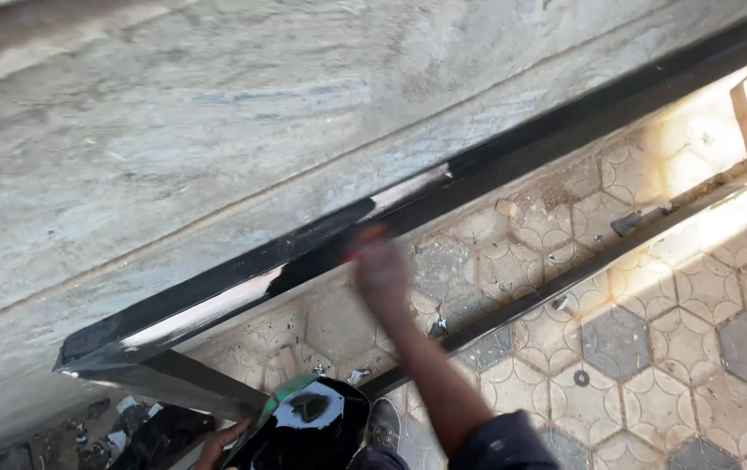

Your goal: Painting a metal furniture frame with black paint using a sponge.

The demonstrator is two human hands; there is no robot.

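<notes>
Nearest, left hand [221, 435] grips a paint can [304, 426] low down. Right hand [380, 265], blurred, presses something small to the frame [321, 252], grip unclear; painting seems midway, bare patches want coating next.

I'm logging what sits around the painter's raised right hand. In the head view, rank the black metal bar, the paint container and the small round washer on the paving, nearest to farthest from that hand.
From the right hand:
1. Black metal bar, right at the hand, against the wall.
2. Paint container, below, beside the left hand.
3. Washer, lower right on the tiles.
</notes>
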